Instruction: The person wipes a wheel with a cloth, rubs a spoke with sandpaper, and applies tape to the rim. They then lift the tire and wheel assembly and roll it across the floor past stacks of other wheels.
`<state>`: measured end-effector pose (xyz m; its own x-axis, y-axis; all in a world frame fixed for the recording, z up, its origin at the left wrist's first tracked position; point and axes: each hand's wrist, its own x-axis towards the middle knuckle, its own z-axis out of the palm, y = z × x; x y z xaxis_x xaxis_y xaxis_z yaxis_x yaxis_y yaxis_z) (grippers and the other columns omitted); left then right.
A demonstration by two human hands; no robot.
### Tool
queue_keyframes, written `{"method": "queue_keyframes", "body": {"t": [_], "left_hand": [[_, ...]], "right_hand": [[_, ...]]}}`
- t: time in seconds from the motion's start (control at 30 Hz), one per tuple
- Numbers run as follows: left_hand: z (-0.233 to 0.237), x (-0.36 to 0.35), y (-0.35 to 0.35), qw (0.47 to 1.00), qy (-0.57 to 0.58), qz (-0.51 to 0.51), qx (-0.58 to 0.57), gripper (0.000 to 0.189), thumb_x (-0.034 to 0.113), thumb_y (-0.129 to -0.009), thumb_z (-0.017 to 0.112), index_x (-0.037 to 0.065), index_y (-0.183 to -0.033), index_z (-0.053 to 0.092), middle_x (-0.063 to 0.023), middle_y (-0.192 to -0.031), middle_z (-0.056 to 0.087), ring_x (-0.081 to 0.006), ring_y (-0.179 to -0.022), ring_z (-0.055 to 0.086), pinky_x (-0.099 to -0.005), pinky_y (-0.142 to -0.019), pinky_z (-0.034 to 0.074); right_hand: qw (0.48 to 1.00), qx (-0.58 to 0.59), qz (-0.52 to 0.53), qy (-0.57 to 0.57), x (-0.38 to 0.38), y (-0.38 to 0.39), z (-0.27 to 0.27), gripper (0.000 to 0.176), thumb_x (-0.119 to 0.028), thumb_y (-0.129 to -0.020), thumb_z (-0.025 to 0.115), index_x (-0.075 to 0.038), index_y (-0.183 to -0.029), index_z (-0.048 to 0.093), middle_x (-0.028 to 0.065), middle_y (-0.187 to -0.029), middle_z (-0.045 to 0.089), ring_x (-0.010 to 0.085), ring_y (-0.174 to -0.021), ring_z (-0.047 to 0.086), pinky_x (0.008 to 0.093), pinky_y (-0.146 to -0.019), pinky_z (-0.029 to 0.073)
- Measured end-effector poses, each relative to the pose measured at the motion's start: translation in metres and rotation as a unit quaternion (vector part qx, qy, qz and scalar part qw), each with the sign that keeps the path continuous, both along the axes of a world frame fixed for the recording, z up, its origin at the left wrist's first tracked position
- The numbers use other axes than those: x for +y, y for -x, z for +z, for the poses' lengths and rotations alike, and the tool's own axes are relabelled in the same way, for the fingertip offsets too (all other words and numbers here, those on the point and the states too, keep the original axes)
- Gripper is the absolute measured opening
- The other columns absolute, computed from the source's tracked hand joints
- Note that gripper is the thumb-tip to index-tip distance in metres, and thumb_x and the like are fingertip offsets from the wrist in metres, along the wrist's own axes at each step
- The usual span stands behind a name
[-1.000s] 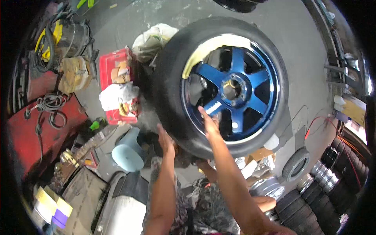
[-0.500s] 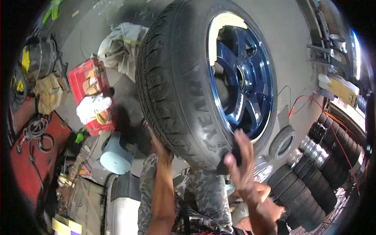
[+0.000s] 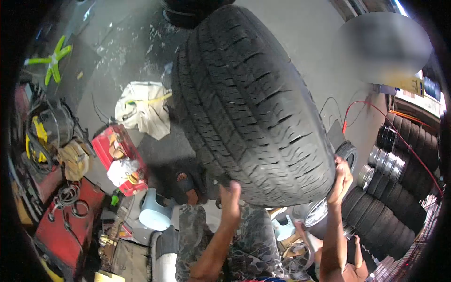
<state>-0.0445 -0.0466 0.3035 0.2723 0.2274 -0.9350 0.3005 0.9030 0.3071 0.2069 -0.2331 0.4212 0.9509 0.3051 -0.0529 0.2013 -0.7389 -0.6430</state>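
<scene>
A large black tyre (image 3: 253, 108) stands upright in front of my knees, its worn tread turned towards me. The blue rim is hidden in this view. My left hand (image 3: 229, 202) is against the tyre's lower left edge, thumb up along it, with the other fingers partly hidden. On the right, my right hand (image 3: 341, 178) curls round the tyre's lower sidewall. Both hands touch the tyre, one on each side of it.
Left are a red toolbox (image 3: 124, 157), a pale blue stool (image 3: 157, 210), a red metal case (image 3: 70, 223) and white cloth (image 3: 145, 108). Stacked tyres (image 3: 378, 221) stand at right by a red hose (image 3: 408, 145). Another person (image 3: 350, 258) sits at lower right.
The tyre has turned, so its tread faces me and the blue rim no longer shows. My right hand has closed on the right sidewall; my left hand has shifted right along the bottom.
</scene>
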Motion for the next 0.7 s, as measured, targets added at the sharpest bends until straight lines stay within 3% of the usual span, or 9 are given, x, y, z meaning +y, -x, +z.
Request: {"method": "queue_keyframes", "body": {"t": [0.03,0.13,0.2,0.3,0.4,0.43,0.47,0.53,0.7], "left_hand": [[0.035,0.006,-0.034,1.0,-0.004,-0.024,-0.015,0.097,0.06,-0.104,0.06,-0.013,-0.159,0.027,-0.03,-0.165,0.035,-0.0376,-0.15,0.036,-0.0471,-0.126,0.023],[0.039,-0.011,-0.077,0.946,-0.147,-0.289,-0.029,0.129,0.074,-0.093,0.067,-0.018,-0.161,0.008,-0.0415,-0.162,0.025,-0.0469,-0.154,0.024,-0.0505,-0.128,0.017],[0.052,-0.017,-0.11,0.965,-0.136,-0.214,-0.061,0.109,0.059,-0.102,0.065,-0.008,-0.167,0.008,-0.0274,-0.169,0.026,-0.0343,-0.156,0.029,-0.0425,-0.128,0.021],[0.074,-0.01,-0.165,0.892,-0.349,-0.27,-0.096,0.109,0.065,-0.092,0.075,-0.016,-0.15,0.033,-0.0359,-0.141,0.037,-0.0458,-0.137,0.035,-0.0569,-0.12,0.025],[0.123,0.065,-0.202,0.814,-0.329,-0.445,-0.175,0.034,0.029,-0.093,0.086,-0.001,-0.102,0.071,-0.0139,-0.099,0.073,-0.0159,-0.083,0.068,-0.0336,-0.067,0.055],[0.144,0.092,-0.226,0.812,-0.354,-0.445,-0.131,0.016,0.018,-0.098,0.078,0.002,-0.099,0.076,-0.0055,-0.086,0.076,-0.0095,-0.083,0.069,-0.0285,-0.075,0.055],[0.156,0.098,-0.264,0.782,-0.501,-0.298,-0.221,0.015,0.016,-0.1,0.075,0.001,-0.101,0.075,-0.0058,-0.09,0.077,-0.0107,-0.083,0.07,-0.0278,-0.074,0.055],[0.178,0.138,-0.357,0.559,-0.728,-0.335,-0.211,0.014,0.012,-0.099,0.072,-0.001,-0.105,0.074,-0.0134,-0.1,0.076,-0.0269,-0.093,0.071,-0.0379,-0.086,0.054],[0.146,0.143,-0.518,0.411,-0.75,-0.453,-0.25,0.051,0.038,-0.105,0.063,0.013,-0.15,0.059,-0.0183,-0.155,0.053,-0.0417,-0.141,0.049,-0.0511,-0.12,0.036]], "right_hand": [[0.999,0.023,-0.038,-0.015,-0.01,-0.017,0.003,0.045,-0.034,-0.11,0.055,0.008,-0.109,0.069,0.0154,-0.112,0.075,0.0198,-0.105,0.064,0.0374,-0.101,0.048],[0.993,0.026,-0.118,-0.001,-0.028,-0.071,0.014,0.04,-0.029,-0.111,0.057,0.007,-0.098,0.066,0.0037,-0.098,0.068,0.0124,-0.097,0.058,0.0299,-0.095,0.046],[0.994,0.049,-0.089,-0.024,-0.035,-0.115,0.022,0.041,-0.03,-0.111,0.059,0.007,-0.094,0.065,0.0003,-0.091,0.064,0.0101,-0.092,0.055,0.0279,-0.09,0.045],[0.989,0.033,-0.11,-0.092,-0.04,-0.178,0.021,0.043,-0.032,-0.109,0.063,0.005,-0.088,0.063,-0.0033,-0.084,0.059,0.0088,-0.085,0.052,0.0262,-0.085,0.044],[0.986,0.054,-0.111,-0.115,-0.063,-0.237,0.004,0.045,-0.032,-0.108,0.064,0.005,-0.083,0.06,-0.0049,-0.081,0.057,0.0088,-0.082,0.05,0.0268,-0.08,0.043],[0.992,0.048,-0.107,-0.041,-0.075,-0.254,0.001,0.045,-0.031,-0.106,0.066,0.006,-0.082,0.058,-0.0027,-0.076,0.056,0.0096,-0.079,0.049,0.0294,-0.074,0.042],[0.992,0.052,-0.094,-0.061,-0.076,-0.265,0.003,0.041,-0.029,-0.104,0.067,0.008,-0.086,0.063,0.0012,-0.073,0.054,0.0103,-0.075,0.047,0.0318,-0.068,0.041],[0.984,0.078,-0.123,-0.098,-0.068,-0.284,0.008,0.044,-0.035,-0.102,0.067,0.008,-0.094,0.07,0.0054,-0.073,0.054,0.0113,-0.074,0.048,0.0328,-0.067,0.042],[0.975,0.148,-0.167,-0.015,-0.063,-0.311,0.024,0.057,-0.048,-0.101,0.063,0.007,-0.104,0.075,0.0164,-0.079,0.071,0.0158,-0.079,0.061,0.0377,-0.078,0.052]]}}
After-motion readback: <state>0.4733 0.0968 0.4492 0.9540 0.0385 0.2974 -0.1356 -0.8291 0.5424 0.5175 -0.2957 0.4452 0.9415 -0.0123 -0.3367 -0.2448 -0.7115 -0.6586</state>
